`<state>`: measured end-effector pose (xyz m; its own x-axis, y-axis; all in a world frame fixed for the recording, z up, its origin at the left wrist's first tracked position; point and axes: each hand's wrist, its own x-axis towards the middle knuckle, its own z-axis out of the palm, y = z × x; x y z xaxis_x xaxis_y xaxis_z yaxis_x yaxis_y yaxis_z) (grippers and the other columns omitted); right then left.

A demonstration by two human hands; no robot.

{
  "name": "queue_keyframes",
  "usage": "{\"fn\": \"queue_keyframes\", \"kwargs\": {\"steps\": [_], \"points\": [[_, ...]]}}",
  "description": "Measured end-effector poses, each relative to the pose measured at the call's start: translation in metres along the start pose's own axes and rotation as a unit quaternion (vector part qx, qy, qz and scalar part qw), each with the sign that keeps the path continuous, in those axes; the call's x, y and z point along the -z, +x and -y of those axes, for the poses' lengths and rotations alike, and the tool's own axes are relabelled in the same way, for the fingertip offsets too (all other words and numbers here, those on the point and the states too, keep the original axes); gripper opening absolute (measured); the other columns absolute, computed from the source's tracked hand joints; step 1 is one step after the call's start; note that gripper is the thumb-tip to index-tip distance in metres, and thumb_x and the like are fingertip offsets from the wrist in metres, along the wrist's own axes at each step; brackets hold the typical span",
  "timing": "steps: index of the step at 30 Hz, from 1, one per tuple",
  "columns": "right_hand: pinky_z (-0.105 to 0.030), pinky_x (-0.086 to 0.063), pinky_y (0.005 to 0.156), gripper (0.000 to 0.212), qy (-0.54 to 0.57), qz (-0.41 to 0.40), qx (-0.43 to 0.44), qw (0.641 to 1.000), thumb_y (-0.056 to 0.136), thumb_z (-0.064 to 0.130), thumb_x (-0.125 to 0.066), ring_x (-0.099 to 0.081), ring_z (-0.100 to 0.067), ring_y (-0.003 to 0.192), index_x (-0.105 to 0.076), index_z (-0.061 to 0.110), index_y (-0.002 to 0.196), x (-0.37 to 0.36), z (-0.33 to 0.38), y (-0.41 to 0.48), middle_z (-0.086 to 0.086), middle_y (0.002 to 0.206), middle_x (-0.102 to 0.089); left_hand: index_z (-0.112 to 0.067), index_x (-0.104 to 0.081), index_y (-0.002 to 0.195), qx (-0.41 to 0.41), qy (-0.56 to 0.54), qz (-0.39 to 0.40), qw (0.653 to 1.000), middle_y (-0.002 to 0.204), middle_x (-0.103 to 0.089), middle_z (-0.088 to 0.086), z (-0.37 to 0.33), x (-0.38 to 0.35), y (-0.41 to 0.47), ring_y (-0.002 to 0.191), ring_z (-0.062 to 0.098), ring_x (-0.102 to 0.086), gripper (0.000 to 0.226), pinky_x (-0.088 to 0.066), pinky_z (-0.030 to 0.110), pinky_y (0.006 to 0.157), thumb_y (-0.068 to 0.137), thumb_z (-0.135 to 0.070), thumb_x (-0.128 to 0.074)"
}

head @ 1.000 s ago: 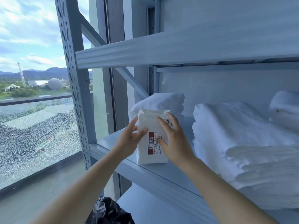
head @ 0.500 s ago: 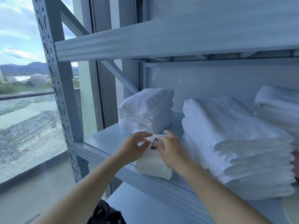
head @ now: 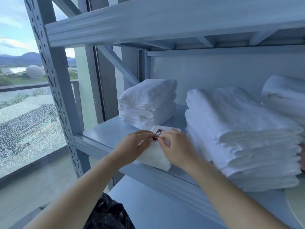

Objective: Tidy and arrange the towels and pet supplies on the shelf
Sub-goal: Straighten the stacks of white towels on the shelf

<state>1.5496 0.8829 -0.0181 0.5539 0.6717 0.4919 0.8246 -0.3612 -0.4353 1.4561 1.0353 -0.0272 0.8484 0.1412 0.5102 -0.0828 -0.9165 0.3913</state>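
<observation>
From the head view: finds the pack (head: 155, 156) lying flat on the shelf (head: 102, 131), right at the front lip, just ahead of the small stack (head: 148, 104) and just left of the big stack (head: 239, 129). Shows both hands on its top by the red label: left hand (head: 132, 146) with fingers curled and tips pressed together on the wrap, right hand (head: 178, 149) bent the same way, tips meeting the left's. Seems to be pinching the film, though cannot tell pinch from press for sure. Looks like squaring the pack into its spot. Could tip it off the lip with any pull forward, dropping it toward the lower shelf (head: 148, 204) and the black bag (head: 107, 214). Could also crease or tear the soft wrap by gripping at one small spot. Might brush the big stack with the right wrist and slump its loose, uneven front folds. Safer to push back with flat palms. Around: a third stack (head: 283, 96) at far right, something pink (head: 302, 156) mostly hidden behind the big stack, a pale round rim (head: 297, 204) low at right, too cropped to name. Overhead, the upper shelf (head: 148, 22), capping any lift. To the left, the post (head: 52, 80) and a window (head: 24, 121) with cracked glass. Leaves only a narrow gap between the two stacks for sliding the pack deeper.
</observation>
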Motion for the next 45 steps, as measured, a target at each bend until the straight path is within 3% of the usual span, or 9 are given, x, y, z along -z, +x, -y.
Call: {"fn": "queue_keyframes", "kwargs": {"steps": [6, 10, 15, 23, 30, 36, 41, 45], "points": [[-0.027, -0.043, 0.088, 0.024, 0.043, -0.004, -0.001, 0.999, 0.091, 0.027, -0.056, -0.055, -0.016, 0.101, -0.07, 0.009, 0.098, 0.001, 0.0, -0.002, -0.001, 0.103, -0.065, -0.019, -0.065, 0.116, 0.054, -0.021, -0.017, 0.998, 0.114, -0.062, -0.013, 0.005, 0.002, 0.006, 0.109, 0.004, -0.056, 0.026, -0.035, 0.004, 0.09, 0.097, -0.02, -0.046], [-0.028, -0.044, 0.086, 0.022, 0.033, 0.002, 0.003, 0.999, 0.091, 0.027, -0.055, -0.055, -0.016, 0.102, -0.069, 0.011, 0.1, 0.002, 0.003, -0.002, -0.001, 0.105, -0.063, -0.021, -0.066, 0.112, 0.084, -0.025, -0.032, 0.996, 0.108, -0.061, -0.014, -0.002, 0.002, 0.006, 0.105, 0.007, -0.057, 0.024, -0.032, -0.002, 0.079, 0.096, -0.018, -0.048], [-0.022, -0.038, 0.086, 0.025, 0.013, -0.016, 0.032, 0.999, 0.092, 0.025, -0.055, -0.053, -0.016, 0.109, -0.065, 0.017, 0.113, 0.021, 0.015, -0.004, 0.001, 0.119, -0.058, -0.026, -0.058, 0.121, 0.114, -0.059, -0.055, 0.99, 0.119, -0.058, -0.011, -0.016, 0.009, 0.009, 0.106, 0.001, -0.052, 0.028, -0.032, 0.001, 0.072, 0.098, -0.022, -0.043], [-0.029, -0.042, 0.094, 0.026, -0.018, -0.082, 0.091, 0.992, 0.092, 0.019, -0.055, -0.052, -0.02, 0.111, -0.063, 0.014, 0.116, 0.069, 0.048, 0.014, -0.002, 0.12, -0.057, -0.024, -0.059, 0.117, 0.068, -0.094, -0.096, 0.989, 0.115, -0.058, -0.015, -0.053, 0.029, 0.027, 0.1, 0.001, -0.053, 0.026, -0.033, -0.005, 0.074, 0.098, -0.018, -0.042], [-0.027, -0.041, 0.094, 0.03, -0.058, -0.107, 0.095, 0.988, 0.093, 0.024, -0.054, -0.052, -0.018, 0.114, -0.06, 0.017, 0.121, 0.113, 0.052, 0.02, 0.0, 0.126, -0.057, -0.028, -0.052, 0.123, 0.024, -0.037, -0.102, 0.994, 0.116, -0.059, -0.013, -0.077, 0.046, 0.035, 0.106, 0.004, -0.055, 0.028, -0.039, 0.019, 0.085, 0.096, -0.028, -0.045], [-0.029, -0.045, 0.086, 0.029, -0.116, -0.111, 0.055, 0.986, 0.092, 0.029, -0.05, -0.054, -0.017, 0.109, -0.06, 0.024, 0.119, 0.154, 0.018, -0.005, 0.006, 0.12, -0.059, -0.028, -0.049, 0.125, -0.029, 0.005, -0.092, 0.995, 0.119, -0.057, -0.013, -0.122, 0.034, 0.042, 0.109, 0.004, -0.052, 0.031, -0.034, 0.017, 0.084, 0.094, -0.033, -0.047], [-0.034, -0.045, 0.092, 0.031, -0.126, -0.095, 0.02, 0.987, 0.09, 0.031, -0.052, -0.053, -0.017, 0.113, -0.061, 0.022, 0.118, 0.184, -0.026, -0.038, 0.004, 0.122, -0.058, -0.029, -0.045, 0.13, -0.077, 0.014, -0.056, 0.995, 0.129, -0.049, -0.012, -0.173, 0.009, 0.048, 0.105, 0.013, -0.055, 0.041, -0.033, 0.02, 0.083, 0.093, -0.045, -0.041], [-0.037, -0.045, 0.093, 0.032, -0.122, -0.054, 0.006, 0.991, 0.09, 0.032, -0.055, -0.052, -0.018, 0.114, -0.061, 0.019, 0.119, 0.2, -0.055, -0.066, 0.002, 0.121, -0.057, -0.024, -0.046, 0.131, -0.087, 0.023, -0.023, 0.996, 0.133, -0.047, -0.008, -0.206, -0.022, 0.052, 0.113, 0.015, -0.049, 0.04, -0.037, 0.024, 0.087, 0.094, -0.038, -0.046]]}}
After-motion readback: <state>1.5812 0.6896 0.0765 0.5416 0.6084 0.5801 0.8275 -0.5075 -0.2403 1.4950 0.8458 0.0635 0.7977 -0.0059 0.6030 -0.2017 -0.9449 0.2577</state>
